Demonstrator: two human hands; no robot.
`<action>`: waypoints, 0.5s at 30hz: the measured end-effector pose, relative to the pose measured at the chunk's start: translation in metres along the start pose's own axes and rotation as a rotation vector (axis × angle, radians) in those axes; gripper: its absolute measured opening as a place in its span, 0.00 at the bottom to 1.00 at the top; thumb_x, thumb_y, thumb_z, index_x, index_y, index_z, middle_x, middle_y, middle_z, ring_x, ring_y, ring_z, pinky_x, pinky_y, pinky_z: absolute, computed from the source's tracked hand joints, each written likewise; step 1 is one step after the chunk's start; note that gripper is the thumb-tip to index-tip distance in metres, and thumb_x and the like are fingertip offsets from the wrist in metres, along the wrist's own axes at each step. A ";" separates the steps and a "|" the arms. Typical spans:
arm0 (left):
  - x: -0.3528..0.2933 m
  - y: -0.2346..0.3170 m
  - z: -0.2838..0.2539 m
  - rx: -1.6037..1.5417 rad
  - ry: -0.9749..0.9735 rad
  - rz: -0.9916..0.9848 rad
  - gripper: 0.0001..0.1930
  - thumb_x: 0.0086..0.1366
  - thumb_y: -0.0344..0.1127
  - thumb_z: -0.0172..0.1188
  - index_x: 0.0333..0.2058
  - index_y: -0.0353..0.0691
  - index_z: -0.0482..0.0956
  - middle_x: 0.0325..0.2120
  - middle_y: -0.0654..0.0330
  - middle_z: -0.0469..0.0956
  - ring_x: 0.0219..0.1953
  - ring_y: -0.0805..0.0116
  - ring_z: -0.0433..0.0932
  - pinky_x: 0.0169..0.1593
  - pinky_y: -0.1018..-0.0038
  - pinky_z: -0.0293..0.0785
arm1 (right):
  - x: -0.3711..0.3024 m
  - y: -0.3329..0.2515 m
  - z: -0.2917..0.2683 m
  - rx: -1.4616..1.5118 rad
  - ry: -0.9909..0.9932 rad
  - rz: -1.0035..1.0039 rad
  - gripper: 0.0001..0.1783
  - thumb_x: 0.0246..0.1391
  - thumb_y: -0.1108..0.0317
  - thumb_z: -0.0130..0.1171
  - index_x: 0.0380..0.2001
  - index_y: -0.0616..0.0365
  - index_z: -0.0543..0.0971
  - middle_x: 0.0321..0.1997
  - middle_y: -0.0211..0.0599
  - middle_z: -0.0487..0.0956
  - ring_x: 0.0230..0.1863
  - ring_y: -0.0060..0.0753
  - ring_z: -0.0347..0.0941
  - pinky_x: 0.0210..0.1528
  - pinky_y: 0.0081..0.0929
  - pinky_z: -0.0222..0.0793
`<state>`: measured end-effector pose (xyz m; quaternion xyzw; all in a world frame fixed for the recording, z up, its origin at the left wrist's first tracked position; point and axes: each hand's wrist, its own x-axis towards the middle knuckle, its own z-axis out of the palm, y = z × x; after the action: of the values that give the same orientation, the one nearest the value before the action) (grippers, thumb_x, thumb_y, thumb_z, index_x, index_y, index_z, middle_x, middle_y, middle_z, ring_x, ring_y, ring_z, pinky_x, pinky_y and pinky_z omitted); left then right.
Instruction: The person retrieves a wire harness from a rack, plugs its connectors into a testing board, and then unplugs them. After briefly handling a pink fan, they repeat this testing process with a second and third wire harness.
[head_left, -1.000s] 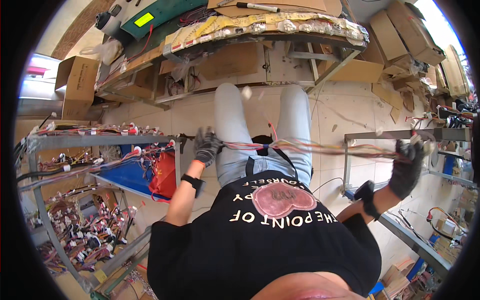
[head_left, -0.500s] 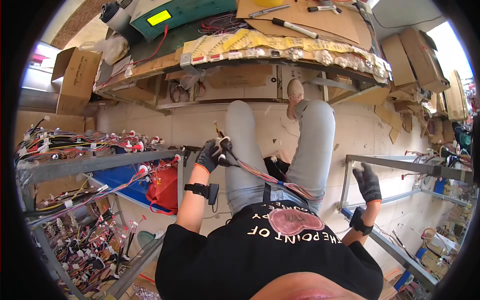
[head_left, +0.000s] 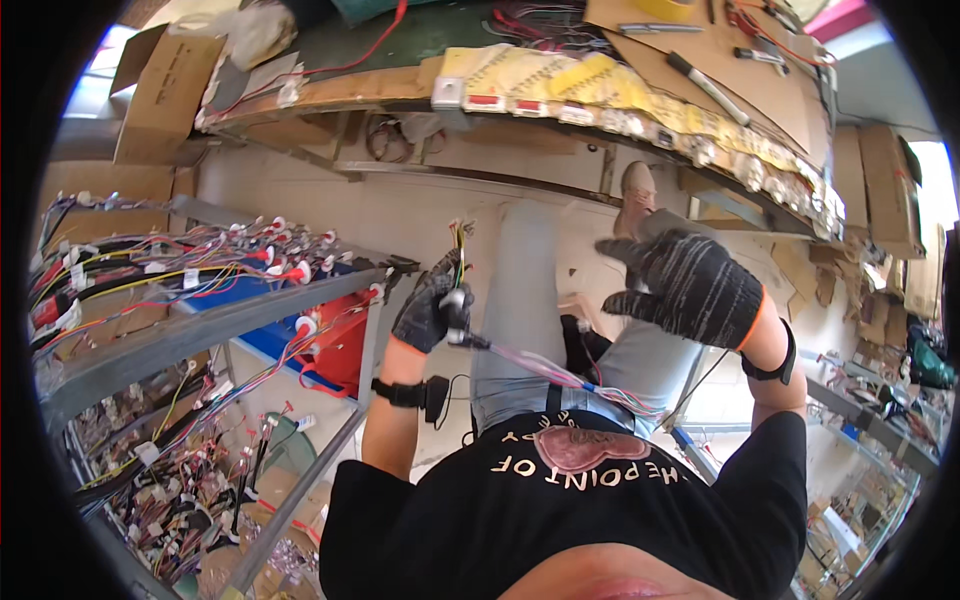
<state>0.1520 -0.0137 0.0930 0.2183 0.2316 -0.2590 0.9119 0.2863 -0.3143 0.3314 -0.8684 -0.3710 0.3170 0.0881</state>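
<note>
My left hand [head_left: 430,308], in a dark knit glove, is closed around the end of a wire harness [head_left: 540,365]. Thin yellow, green and red wire ends stick up above its fingers. From that grip the bundle of coloured wires runs across my thighs toward my right hip. My right hand [head_left: 690,290], gloved the same way, is raised over my right leg, apart from the harness. Its fingers are spread and nothing shows in them. Motion blurs the fingertips a little.
A workbench edge [head_left: 640,130] lined with yellow tape and white connectors spans the front. Marker pens [head_left: 705,85] lie on cardboard there. To my left, a metal rack rail [head_left: 230,325] carries many harnesses, with a red bag [head_left: 340,350] below. Cardboard boxes [head_left: 165,95] stand at far left.
My right hand has swung from the right-hand rack inward and forward, over my right leg. The left hand has shifted slightly, still gripping the harness. The whole view has turned a little.
</note>
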 end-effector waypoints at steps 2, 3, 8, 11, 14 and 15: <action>-0.031 0.004 0.022 0.170 0.064 0.090 0.28 0.61 0.34 0.51 0.59 0.52 0.55 0.19 0.61 0.69 0.19 0.71 0.67 0.22 0.78 0.66 | 0.028 0.005 0.014 -0.016 -0.208 -0.013 0.25 0.50 0.53 0.55 0.48 0.56 0.71 0.35 0.44 0.76 0.38 0.40 0.72 0.41 0.31 0.67; -0.049 -0.005 0.030 0.406 0.146 0.283 0.27 0.63 0.39 0.50 0.60 0.52 0.54 0.15 0.63 0.65 0.16 0.74 0.65 0.21 0.80 0.62 | 0.041 0.017 0.033 0.025 -0.144 -0.168 0.24 0.50 0.54 0.54 0.48 0.56 0.71 0.35 0.44 0.76 0.37 0.40 0.72 0.40 0.30 0.67; -0.083 -0.003 0.067 -0.088 -0.046 0.133 0.30 0.57 0.30 0.56 0.58 0.47 0.60 0.17 0.66 0.68 0.18 0.81 0.63 0.23 0.83 0.61 | 0.128 0.022 0.086 0.199 0.429 -0.498 0.15 0.56 0.65 0.47 0.44 0.60 0.72 0.41 0.43 0.75 0.41 0.43 0.72 0.40 0.35 0.69; -0.095 -0.012 0.096 0.838 0.347 0.323 0.28 0.53 0.21 0.56 0.55 0.40 0.66 0.42 0.66 0.74 0.26 0.86 0.64 0.31 0.85 0.65 | 0.164 0.005 0.100 0.640 0.625 -0.518 0.14 0.55 0.69 0.48 0.44 0.61 0.73 0.41 0.43 0.76 0.42 0.41 0.72 0.40 0.35 0.69; -0.085 -0.018 0.093 1.080 0.370 0.385 0.27 0.53 0.24 0.57 0.55 0.39 0.66 0.46 0.65 0.73 0.26 0.86 0.64 0.31 0.84 0.65 | 0.179 0.002 0.100 0.701 0.839 -0.525 0.14 0.53 0.73 0.50 0.43 0.64 0.73 0.43 0.44 0.76 0.43 0.37 0.73 0.42 0.31 0.68; -0.078 -0.023 0.090 1.111 0.349 0.473 0.27 0.53 0.25 0.59 0.54 0.39 0.67 0.43 0.67 0.75 0.24 0.85 0.62 0.30 0.84 0.64 | 0.181 0.002 0.098 0.543 0.943 -0.461 0.14 0.53 0.75 0.51 0.43 0.65 0.74 0.44 0.43 0.76 0.44 0.34 0.73 0.44 0.28 0.68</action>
<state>0.1075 -0.0490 0.1997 0.7439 0.1535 -0.0926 0.6438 0.3212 -0.1969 0.1659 -0.7589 -0.3764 -0.0470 0.5293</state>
